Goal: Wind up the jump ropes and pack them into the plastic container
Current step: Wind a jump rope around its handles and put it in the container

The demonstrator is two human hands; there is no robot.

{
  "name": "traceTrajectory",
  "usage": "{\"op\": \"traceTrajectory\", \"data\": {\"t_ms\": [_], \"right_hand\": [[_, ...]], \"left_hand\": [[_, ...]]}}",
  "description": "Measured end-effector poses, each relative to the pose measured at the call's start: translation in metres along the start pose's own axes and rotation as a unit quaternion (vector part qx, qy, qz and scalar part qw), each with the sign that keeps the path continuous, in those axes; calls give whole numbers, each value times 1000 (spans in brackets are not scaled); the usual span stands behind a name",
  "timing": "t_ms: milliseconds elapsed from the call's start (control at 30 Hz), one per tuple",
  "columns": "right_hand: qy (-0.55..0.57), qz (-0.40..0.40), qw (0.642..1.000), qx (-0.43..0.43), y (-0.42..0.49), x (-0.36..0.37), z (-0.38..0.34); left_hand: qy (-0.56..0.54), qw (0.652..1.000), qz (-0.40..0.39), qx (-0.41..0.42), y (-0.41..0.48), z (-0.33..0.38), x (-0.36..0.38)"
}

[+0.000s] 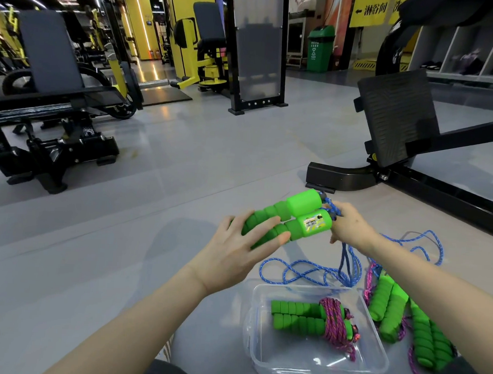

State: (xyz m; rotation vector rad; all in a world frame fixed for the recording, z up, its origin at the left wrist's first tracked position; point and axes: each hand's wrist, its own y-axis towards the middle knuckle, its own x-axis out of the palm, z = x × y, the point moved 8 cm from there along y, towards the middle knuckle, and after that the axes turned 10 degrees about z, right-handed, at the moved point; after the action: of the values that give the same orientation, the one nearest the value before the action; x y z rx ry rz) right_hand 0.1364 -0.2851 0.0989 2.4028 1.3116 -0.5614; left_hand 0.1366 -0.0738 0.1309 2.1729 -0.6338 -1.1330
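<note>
The left hand [234,251] cups the foam ends of two green handles [303,214], fingers over the top and thumb underneath, holding them side by side just below the middle of the frame. The right hand [351,225] is at the handles' cap ends, its fingers curled round the blue rope [330,205] where it leaves the caps. From there the rope hangs down and lies in loose loops on the floor [184,161], some just above the container [253,354] in the frame, others off to the right.

The clear container sits at lower centre, between the forearms. Inside it lies a wound rope [304,316]: two green handles together, with pink cord wrapped round one end.

Just right of the container, more green-handled pink ropes [389,309] lie unwound on the floor, partly hidden by the right forearm.

A black machine [398,117] with a ribbed plate stands at upper right; benches fill the upper left.
</note>
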Motion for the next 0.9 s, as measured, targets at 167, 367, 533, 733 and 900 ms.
{"op": "traceTrajectory", "data": {"t_ms": [167, 367, 533, 733, 900], "right_hand": [[-86, -75, 991, 71, -24, 40, 1], [-282, -242, 928, 0, -53, 54, -42], [-416, -208, 871, -158, -48, 48, -84], [-205, -98, 951, -212, -20, -8, -105], [10, -95, 993, -62, -10, -20, -66]], "left_hand": [[19, 998, 5, -54, 5, -12, 6], [80, 995, -53, -12, -15, -26, 13], [59, 991, -109, 50, -13, -2, 19], [21, 985, -66, 159, -16, 26, 3], [-41, 988, 75, 131, 22, 50, -27]]}}
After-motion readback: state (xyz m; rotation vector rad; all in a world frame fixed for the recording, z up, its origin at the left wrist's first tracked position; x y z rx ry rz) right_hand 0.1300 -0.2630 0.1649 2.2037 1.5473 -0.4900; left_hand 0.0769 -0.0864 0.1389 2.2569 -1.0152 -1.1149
